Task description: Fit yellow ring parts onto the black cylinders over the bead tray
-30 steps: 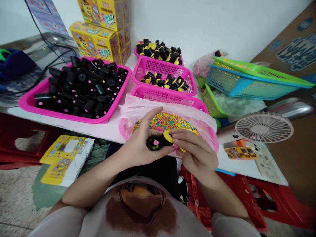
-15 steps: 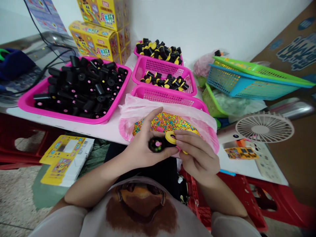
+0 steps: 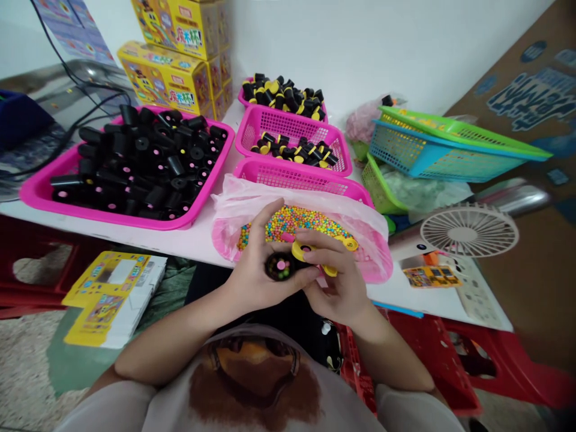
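My left hand (image 3: pixel 256 270) grips a black plastic tube (image 3: pixel 279 266) whose open end shows a pink dot and coloured candy beads. My right hand (image 3: pixel 333 273) holds the yellow ring cap (image 3: pixel 302 252) on the tube's other end, its fingers partly covering it. Both hands are close together just above a pink plastic bag (image 3: pixel 360 252) lining a pink basket. The bag is full of small multicoloured candy beads (image 3: pixel 297 223). A pink tray (image 3: pixel 112 216) of black tubes stands to my left.
Two pink baskets (image 3: pixel 292 135) of black-and-yellow parts stand beyond the bag. Yellow boxes (image 3: pixel 171 72) are stacked at the back. Green and blue baskets (image 3: pixel 432 150) and a small white fan (image 3: pixel 469 230) are on the right. Yellow cards (image 3: pixel 108 300) lie below the table edge.
The tube has turned a little in my hands, its dark end now facing up more. The whole view has shifted slightly left and my right hand has drawn closer to the yellow cap.
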### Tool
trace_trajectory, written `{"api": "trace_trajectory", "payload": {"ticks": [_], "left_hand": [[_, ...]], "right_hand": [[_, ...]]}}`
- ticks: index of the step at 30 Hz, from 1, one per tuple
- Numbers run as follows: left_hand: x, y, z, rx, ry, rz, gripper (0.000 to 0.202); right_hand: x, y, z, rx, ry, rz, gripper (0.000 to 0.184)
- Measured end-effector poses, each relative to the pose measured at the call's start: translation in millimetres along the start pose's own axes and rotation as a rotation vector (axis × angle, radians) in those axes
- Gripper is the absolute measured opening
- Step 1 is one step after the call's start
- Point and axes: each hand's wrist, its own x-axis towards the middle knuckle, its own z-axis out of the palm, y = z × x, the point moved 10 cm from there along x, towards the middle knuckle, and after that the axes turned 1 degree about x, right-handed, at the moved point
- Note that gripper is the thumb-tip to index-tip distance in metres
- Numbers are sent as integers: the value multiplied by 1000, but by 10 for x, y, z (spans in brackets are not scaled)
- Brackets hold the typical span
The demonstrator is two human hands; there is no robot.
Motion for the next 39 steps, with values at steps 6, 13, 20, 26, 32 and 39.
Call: {"api": "trace_trajectory", "payload": {"ticks": [6, 13, 20, 26, 32, 39], "left_hand": [[1, 18, 37, -3, -24, 5, 93], [-22, 16, 31, 81, -17, 42, 93], [-50, 112, 119, 204, -181, 121, 100], [-72, 369, -1, 630, -55, 493, 73], [-79, 329, -170, 697, 4, 510, 97], [80, 133, -335, 511, 19, 232, 96]], "right_hand": [[-45, -43, 20, -105, 125, 14, 56], [-19, -101, -46, -134, 176, -45, 50], [-12, 258, -173, 402, 13, 238, 25], [-212, 679, 175, 770, -25, 795, 42], [-243, 734, 507, 1029, -110, 1028, 32], [345, 1353, 17, 608, -29, 902, 33]]}}
